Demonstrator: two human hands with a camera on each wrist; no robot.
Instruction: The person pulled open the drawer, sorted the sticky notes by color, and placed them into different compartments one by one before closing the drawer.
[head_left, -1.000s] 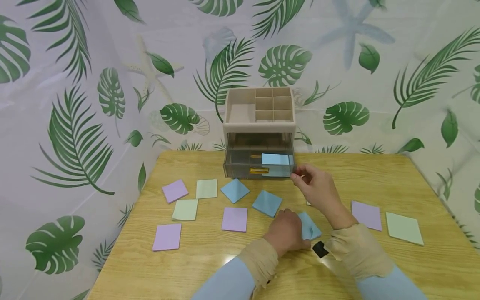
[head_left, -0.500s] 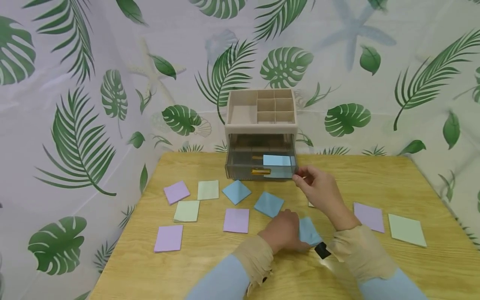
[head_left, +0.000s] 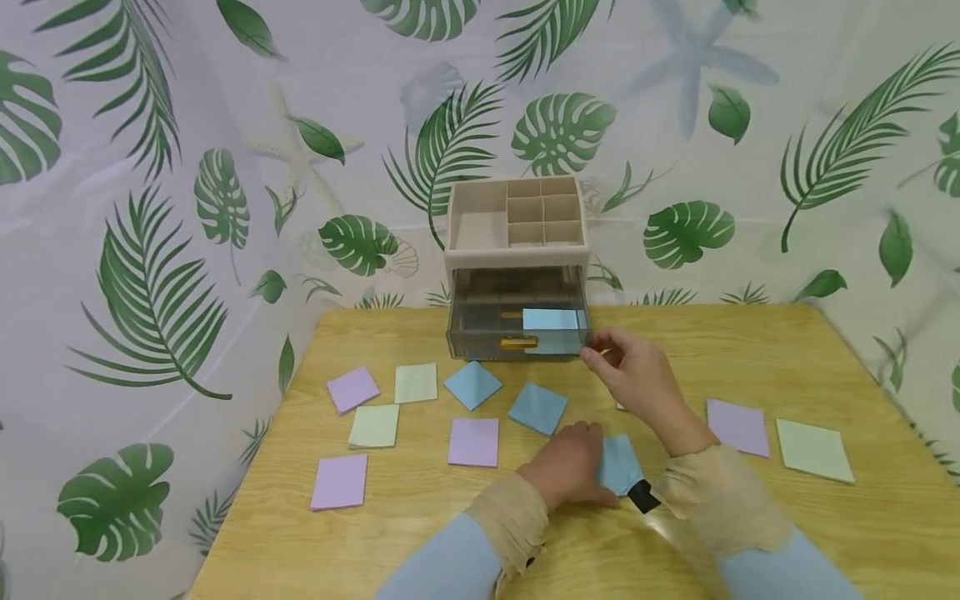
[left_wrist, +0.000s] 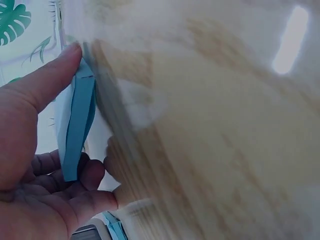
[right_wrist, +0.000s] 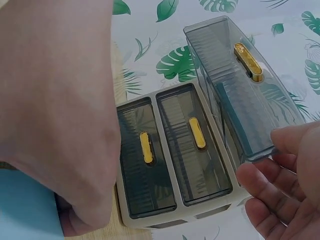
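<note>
While the bottom drawer [head_left: 517, 335] of the organizer [head_left: 517, 250] stands pulled out toward the near side, the right hand [head_left: 633, 375] rests at its right front corner, thumb and fingers curled at the clear wall, seemingly to keep the drawer steady and open. One blue note [head_left: 550, 318] already lies inside it. Near the middle of the worktop [head_left: 862, 517], the left hand [head_left: 566, 462] pinches another blue note [head_left: 618, 464], thumb on one face and fingers under the other, so the sheet lifts at an angle off the wood.

From the head view, loose notes lie spread across the worktop: purple [head_left: 340, 481] and green [head_left: 373, 425] to the left, blue [head_left: 537, 407] in the middle, more to the right. Only the left wrist view shows the held note [left_wrist: 77, 127] edge-on and bowed, perhaps more than one sheet. Only the right wrist view shows two further shut drawers [right_wrist: 172, 160] with gold handles [right_wrist: 194, 132], and the fingertips [right_wrist: 270, 175] meeting the open drawer's corner.
</note>
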